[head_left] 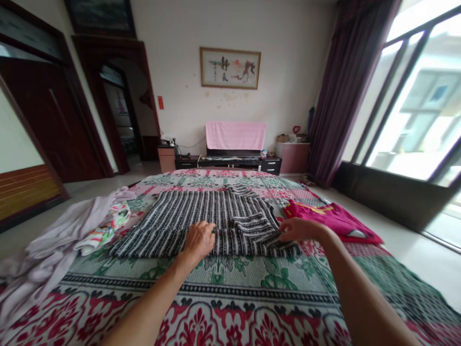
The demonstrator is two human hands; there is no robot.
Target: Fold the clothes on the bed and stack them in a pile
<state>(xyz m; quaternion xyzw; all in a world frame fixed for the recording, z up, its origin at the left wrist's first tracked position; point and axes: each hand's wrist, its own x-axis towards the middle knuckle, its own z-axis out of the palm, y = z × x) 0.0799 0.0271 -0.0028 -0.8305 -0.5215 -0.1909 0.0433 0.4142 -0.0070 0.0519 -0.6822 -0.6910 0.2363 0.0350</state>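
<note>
Left hand (200, 240) and right hand (292, 229), grip unclear, touch a striped garment (190, 207) on a floral cover (234, 307) facing a framed picture (230, 68).

Two grips: one left grip (200, 239), one right grip (297, 229). At both, one stripy top (180, 211). Below both, one flowery cover (216, 312). Left of the left grip, one pale cloth (72, 230) and one bright printed cloth (108, 229). Right of the right grip, one dark pink pile (334, 222). Far ahead of both, one light pink cloth (236, 135) and one gold-framed picture (230, 67).
</note>
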